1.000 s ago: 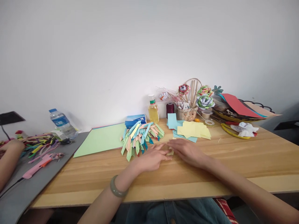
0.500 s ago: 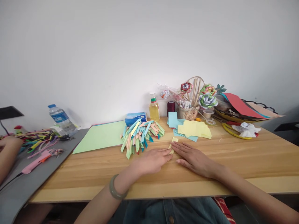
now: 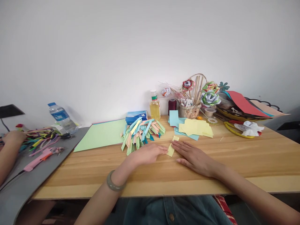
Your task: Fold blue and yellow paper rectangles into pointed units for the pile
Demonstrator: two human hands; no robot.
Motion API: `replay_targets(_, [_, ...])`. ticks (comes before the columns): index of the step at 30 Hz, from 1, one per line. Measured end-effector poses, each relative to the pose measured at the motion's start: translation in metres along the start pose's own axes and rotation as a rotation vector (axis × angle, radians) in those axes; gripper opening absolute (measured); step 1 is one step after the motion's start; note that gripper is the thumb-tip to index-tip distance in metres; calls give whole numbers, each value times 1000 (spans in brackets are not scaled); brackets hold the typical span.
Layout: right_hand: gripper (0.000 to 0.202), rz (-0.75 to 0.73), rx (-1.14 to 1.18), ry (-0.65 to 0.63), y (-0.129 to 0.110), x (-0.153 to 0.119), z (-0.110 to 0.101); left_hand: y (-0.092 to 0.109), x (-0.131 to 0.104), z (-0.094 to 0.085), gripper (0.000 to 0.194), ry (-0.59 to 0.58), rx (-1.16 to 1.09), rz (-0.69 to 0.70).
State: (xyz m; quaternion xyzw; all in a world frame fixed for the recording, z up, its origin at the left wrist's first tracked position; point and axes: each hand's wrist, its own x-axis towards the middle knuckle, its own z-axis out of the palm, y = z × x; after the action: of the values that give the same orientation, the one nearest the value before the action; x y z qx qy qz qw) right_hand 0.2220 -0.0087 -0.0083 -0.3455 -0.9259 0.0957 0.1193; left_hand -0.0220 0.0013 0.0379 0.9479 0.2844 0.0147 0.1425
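A small yellow strip of paper (image 3: pixel 171 150) lies on the wooden table between my hands. My right hand (image 3: pixel 194 156) rests flat, its fingertips on the strip's right edge. At the strip's left edge is my left hand (image 3: pixel 150 153), fingers stretched out and fingertips at the paper. Behind my left hand lies a pile of folded paper strips (image 3: pixel 140 131) in green, blue, peach and yellow. Beyond my right hand are loose yellow paper pieces (image 3: pixel 197 127) on top of blue paper pieces (image 3: pixel 173 118).
Green sheets (image 3: pixel 100 136) lie at left, near a blue tissue pack (image 3: pixel 136 117). A bottle of yellow liquid (image 3: pixel 155 107), a dark thread spool (image 3: pixel 172 107) and a basket with paper flowers (image 3: pixel 189 111) stand behind. Another person's hand (image 3: pixel 14 137) is beside a pink glue gun (image 3: pixel 38 161).
My left hand has slid left, uncovering more of the yellow strip. My right hand has stayed in nearly the same place. The view has shifted slightly.
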Motion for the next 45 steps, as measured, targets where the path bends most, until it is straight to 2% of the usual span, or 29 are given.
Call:
replay_targets(4, [59,-4,-19,-5,-2,1,-1,0,2,4,54,36,34,69])
replay_targets(12, [61,-18,-17,-7,0,0,0,6,2,6,54,-42,126,55])
replay_targets(20, [65,16,-34,7,26,4,-8,5,2,6,57,-37,107,70])
replay_targets(24, [67,-2,-37,-14,33,5,-12,1,7,11,53,50,89,83])
replay_targets(28, [66,-19,-46,-19,23,3,-10,-2,14,19,49,243,64,16])
replay_targets(30, [66,-56,-26,-28,14,3,-8,-3,16,23,46,300,104,10])
replay_targets(33, [67,-80,29,-36,5,3,-7,-2,15,28,42,250,184,35])
replay_targets(35, [67,-66,58,-49,3,4,-7,-1,12,28,46,197,207,5])
replay_targets(40, [57,-64,81,-60,9,6,-10,2,7,19,61,84,204,-26])
replay_targets(45, [57,-31,34,-44,17,9,-10,9,6,13,56,42,206,-13])
